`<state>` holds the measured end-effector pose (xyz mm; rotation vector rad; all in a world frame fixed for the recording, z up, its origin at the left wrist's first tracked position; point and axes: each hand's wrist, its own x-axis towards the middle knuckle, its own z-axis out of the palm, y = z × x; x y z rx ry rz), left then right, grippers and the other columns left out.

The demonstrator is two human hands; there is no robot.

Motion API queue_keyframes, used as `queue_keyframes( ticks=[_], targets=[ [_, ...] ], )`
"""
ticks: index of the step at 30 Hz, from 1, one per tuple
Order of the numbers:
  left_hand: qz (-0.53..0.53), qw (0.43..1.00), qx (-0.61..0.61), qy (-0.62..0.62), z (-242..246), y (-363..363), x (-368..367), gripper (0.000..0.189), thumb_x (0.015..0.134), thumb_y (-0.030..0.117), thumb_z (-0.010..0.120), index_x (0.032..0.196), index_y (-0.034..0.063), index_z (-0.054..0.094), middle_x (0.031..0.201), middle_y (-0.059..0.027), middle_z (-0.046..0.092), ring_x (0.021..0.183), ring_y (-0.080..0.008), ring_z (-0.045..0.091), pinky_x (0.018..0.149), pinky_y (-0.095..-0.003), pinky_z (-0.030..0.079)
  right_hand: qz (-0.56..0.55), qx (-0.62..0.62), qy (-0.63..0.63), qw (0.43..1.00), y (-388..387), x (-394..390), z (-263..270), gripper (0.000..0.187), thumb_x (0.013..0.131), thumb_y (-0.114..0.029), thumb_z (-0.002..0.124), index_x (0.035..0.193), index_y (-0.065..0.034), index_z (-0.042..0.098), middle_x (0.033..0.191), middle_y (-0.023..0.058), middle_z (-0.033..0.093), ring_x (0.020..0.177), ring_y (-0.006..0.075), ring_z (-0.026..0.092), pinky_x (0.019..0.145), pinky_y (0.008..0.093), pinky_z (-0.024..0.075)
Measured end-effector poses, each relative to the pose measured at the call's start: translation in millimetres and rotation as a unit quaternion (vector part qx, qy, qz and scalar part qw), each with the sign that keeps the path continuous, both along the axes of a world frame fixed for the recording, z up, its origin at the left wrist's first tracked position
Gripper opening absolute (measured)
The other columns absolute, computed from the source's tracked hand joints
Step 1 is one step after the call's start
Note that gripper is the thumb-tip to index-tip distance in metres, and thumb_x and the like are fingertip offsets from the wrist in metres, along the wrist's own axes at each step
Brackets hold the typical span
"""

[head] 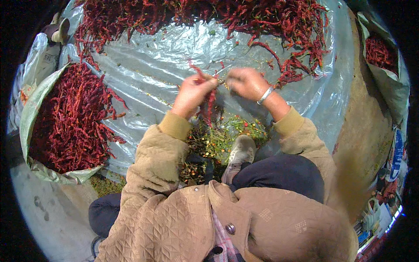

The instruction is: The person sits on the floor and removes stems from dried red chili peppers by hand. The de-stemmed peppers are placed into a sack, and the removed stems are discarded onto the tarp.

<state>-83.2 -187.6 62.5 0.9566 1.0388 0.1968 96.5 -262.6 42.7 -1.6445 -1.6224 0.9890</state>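
My left hand [197,90] is closed on several dried red chili peppers [209,106], which stick out above and below the fingers. Close to its right, my right hand [245,83], blurred and wearing a metal bracelet, is at a thin, partly hidden metal tool [224,70], seemingly scissors; its finger loops are not clear. Below both hands lies a heap of cut green chili stems [216,140] with small red and yellow bits. Clear plastic sheeting [147,78] spreads under the hands.
A big pile of dried red chilies [281,19] covers the sheet's far side. At left stands an open woven sack full of chilies [75,121]; another sack of chilies [379,54] is at the far right. My shoe [243,150] rests beside the stems.
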Motion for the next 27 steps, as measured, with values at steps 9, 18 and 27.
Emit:
queue_keyframes(
  ticks=[9, 18, 27],
  targets=[
    [0.153, 0.975, -0.103, -0.123, 3, 29, -42, 0.017, 0.078, 0.005, 0.059, 0.092, -0.0007, 0.051, 0.073, -0.0052, 0.054, 0.059, -0.0160, 0.056, 0.059, -0.0298, 0.050, -0.108, 0.115, -0.325, 0.932, 52, 97, -71, 0.016, 0.070, -0.013, 0.059, 0.084, -0.0044, 0.057, 0.080, 0.0151, 0.053, 0.076, 0.0341, 0.054, 0.065, 0.0428, 0.0448],
    [0.147, 0.984, 0.016, -0.096, -1, 6, 29, 0.010, 0.077, 0.005, 0.060, 0.084, 0.0015, 0.055, 0.076, -0.0026, 0.058, 0.065, -0.0106, 0.055, 0.058, -0.0236, 0.044, -0.233, -0.024, 0.275, 0.932, 21, 55, -5, 0.019, 0.073, -0.009, 0.065, 0.089, -0.0021, 0.058, 0.072, 0.0015, 0.059, 0.059, 0.0086, 0.053, 0.055, 0.0228, 0.0441],
    [0.018, 0.993, -0.060, -0.100, 17, -15, 50, 0.011, 0.079, 0.007, 0.059, 0.087, -0.0006, 0.058, 0.073, -0.0033, 0.059, 0.060, -0.0090, 0.054, 0.055, -0.0226, 0.045, -0.186, 0.021, 0.202, 0.961, -6, 11, 15, 0.013, 0.079, -0.012, 0.062, 0.083, 0.0002, 0.060, 0.072, 0.0035, 0.059, 0.066, 0.0064, 0.053, 0.058, 0.0229, 0.0438]
  ],
)
